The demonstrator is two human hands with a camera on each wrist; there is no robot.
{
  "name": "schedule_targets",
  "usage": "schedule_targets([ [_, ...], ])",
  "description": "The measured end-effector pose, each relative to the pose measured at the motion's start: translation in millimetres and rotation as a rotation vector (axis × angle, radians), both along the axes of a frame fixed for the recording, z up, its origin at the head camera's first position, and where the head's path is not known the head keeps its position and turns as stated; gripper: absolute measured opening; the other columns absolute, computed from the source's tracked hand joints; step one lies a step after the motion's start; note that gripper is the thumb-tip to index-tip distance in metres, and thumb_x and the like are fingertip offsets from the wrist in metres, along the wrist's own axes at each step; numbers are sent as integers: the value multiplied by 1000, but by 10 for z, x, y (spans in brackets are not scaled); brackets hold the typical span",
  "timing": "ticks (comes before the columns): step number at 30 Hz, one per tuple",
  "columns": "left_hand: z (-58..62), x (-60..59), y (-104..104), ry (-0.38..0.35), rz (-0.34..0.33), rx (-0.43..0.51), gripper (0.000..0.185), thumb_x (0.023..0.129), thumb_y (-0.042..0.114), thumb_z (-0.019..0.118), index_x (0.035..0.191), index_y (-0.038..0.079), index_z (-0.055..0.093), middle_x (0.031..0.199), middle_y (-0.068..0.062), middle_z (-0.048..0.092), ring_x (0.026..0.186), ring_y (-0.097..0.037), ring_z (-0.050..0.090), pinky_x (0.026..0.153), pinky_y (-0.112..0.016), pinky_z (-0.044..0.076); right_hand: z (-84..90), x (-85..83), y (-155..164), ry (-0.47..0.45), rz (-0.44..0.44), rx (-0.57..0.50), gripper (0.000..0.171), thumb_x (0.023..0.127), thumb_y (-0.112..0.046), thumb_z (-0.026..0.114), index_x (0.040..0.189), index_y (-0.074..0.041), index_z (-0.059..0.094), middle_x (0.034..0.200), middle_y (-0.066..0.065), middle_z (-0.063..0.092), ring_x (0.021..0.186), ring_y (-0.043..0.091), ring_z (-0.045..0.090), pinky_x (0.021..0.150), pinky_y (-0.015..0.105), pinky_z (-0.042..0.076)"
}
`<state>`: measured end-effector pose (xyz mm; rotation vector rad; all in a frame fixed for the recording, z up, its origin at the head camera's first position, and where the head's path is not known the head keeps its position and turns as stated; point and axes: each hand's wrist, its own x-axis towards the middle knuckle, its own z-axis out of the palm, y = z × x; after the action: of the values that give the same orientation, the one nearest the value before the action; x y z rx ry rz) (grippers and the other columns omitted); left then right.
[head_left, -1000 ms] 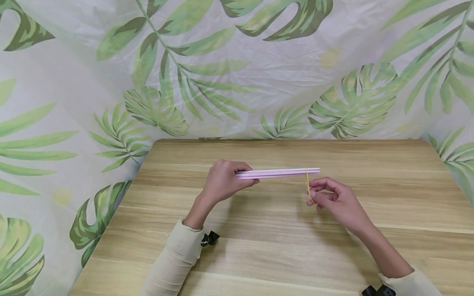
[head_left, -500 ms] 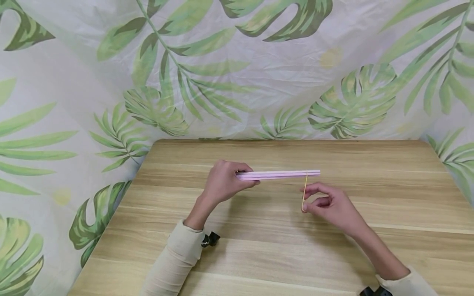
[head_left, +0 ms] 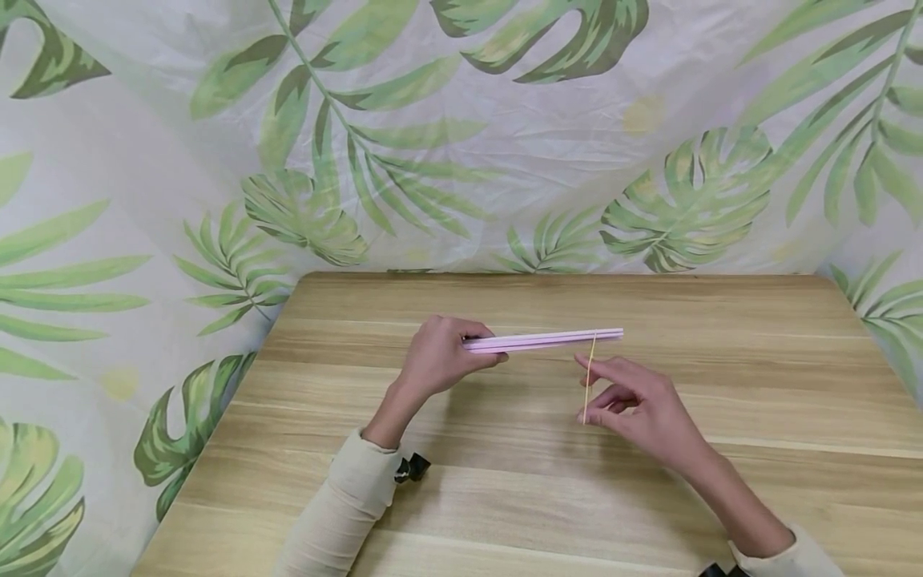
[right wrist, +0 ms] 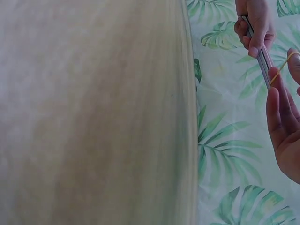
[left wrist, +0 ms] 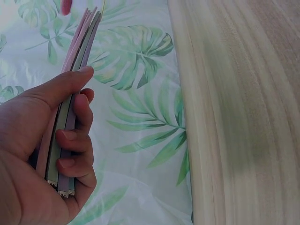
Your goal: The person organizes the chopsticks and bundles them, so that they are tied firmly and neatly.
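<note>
A bundle of slim pastel chopsticks (head_left: 548, 340) is held nearly level above the table by my left hand (head_left: 441, 357). In the left wrist view, the fingers and thumb wrap round pink, green and purple chopsticks (left wrist: 64, 126), whose silvery ends show near the palm. A thin yellow rubber band (head_left: 587, 389) loops over the bundle's right end and stretches down to my right hand (head_left: 649, 413). The thumb there hooks the band's lower end, while the index finger reaches toward the chopsticks. In the right wrist view, the rubber band (right wrist: 282, 69) runs taut from thumb to chopsticks.
Both hands are above a wood-grain table (head_left: 505, 497). A leaf-printed cloth (head_left: 562, 160) hangs behind and beside it. A small black camera (head_left: 413, 468) sits on the left sleeve (head_left: 346, 497).
The right hand has shifted slightly left and down, with its thumb and index finger spreading apart. The rubber band is stretched longer. The left hand and chopsticks have barely moved.
</note>
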<state>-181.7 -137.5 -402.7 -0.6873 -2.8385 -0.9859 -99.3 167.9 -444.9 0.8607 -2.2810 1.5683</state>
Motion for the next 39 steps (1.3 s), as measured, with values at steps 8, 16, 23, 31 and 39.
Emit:
schedule_targets([
  [8,4,1,25,-27,23,16,15,83,35,92,91,23,87,78,9,78,55,-5,50,53,-25,40,74,97,-90,236,-161,204,114,62,-2,100,162,-7,46,122,11,74,73,1,76,72,15,59],
  [16,-9,26,106,117,67,73,15,83,31,93,92,19,88,84,5,82,62,-5,61,60,-25,48,142,198,-164,-113,-293,46,143,70,-1,98,174,-27,4,131,15,74,70,-3,76,65,18,59],
  [23,-25,46,152,262,66,115,16,82,25,94,92,15,88,85,0,83,62,-8,65,58,-25,49,232,205,-121,-445,-221,-152,114,86,-11,90,173,-26,18,135,-1,71,78,13,81,72,27,63],
  [31,-36,34,124,303,-5,166,14,81,22,95,90,14,87,86,-1,83,65,-9,70,61,-23,51,222,111,-61,-589,-85,-354,74,100,-4,73,163,-4,33,127,-5,72,79,26,80,78,41,66],
  [39,-15,9,25,340,-87,203,13,81,19,94,90,13,87,83,-2,82,65,-9,70,62,-25,53,219,45,56,-586,-98,-414,58,105,-6,67,157,-8,42,118,-3,74,76,18,78,76,38,66],
])
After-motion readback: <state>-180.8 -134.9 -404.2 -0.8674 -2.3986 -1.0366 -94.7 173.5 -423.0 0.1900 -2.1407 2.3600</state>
